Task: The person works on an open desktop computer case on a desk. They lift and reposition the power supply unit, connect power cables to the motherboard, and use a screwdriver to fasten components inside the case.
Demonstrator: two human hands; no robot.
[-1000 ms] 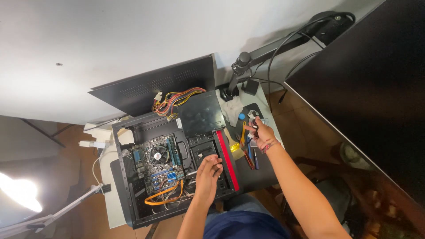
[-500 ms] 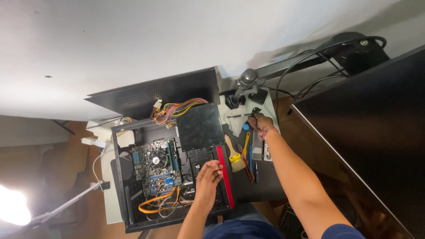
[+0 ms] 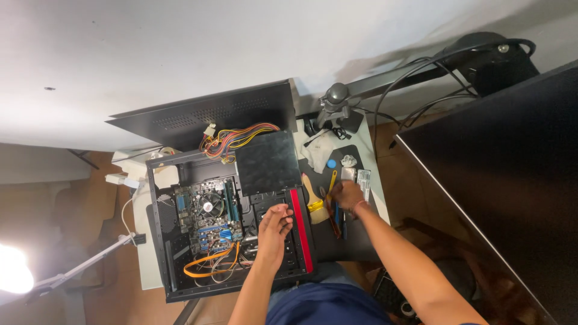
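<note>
We see the open black computer case (image 3: 180, 241) lying flat, green motherboard (image 3: 208, 213) exposed. Our left hand (image 3: 275, 232) hovers loosely open over its drive bays, holding nothing. Our right hand (image 3: 348, 195) rests on tools (image 3: 334, 210) on the black mat (image 3: 355, 241); its grip we cannot tell.

Left hand (image 3: 276, 232) loosely open; right hand (image 3: 348, 195) curled, palm down.
</note>
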